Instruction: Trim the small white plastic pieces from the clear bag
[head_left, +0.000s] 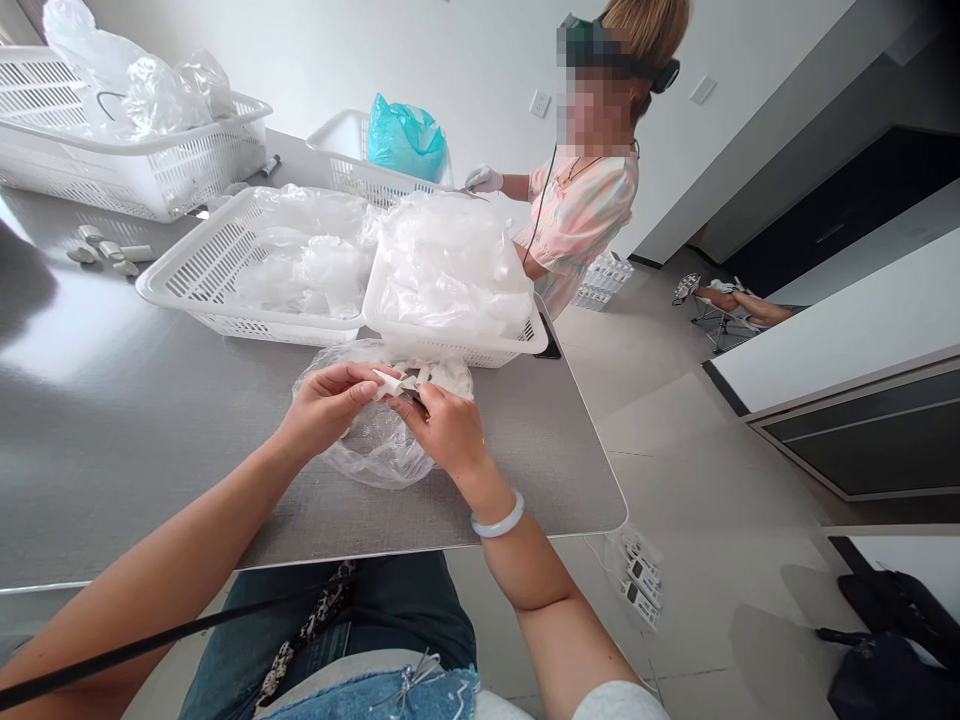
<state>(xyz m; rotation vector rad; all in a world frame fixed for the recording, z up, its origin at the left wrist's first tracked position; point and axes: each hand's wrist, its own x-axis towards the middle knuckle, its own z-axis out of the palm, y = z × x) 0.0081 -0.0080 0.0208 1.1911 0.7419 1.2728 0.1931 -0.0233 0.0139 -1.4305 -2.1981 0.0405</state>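
My left hand [330, 405] pinches a small white piece [388, 384], possibly plastic, between thumb and fingertips. Close beside it, my right hand [450, 425] is closed around a small hand tool [422, 402] with a dark and yellow handle. Most of the tool is hidden in the fingers, and its tip meets the white piece. Beneath both hands a clear plastic bag [379, 450] lies open on the grey table [187, 400], with several small white pieces [450, 376] inside it.
White baskets [465, 350] full of clear bags stand just beyond my hands. Another basket [352, 180] holds a turquoise bag [405, 138]. White cylindrical parts [112, 250] lie at left. A person in a pink top [589, 205] works at the table's far end, one hand gloved [484, 179].
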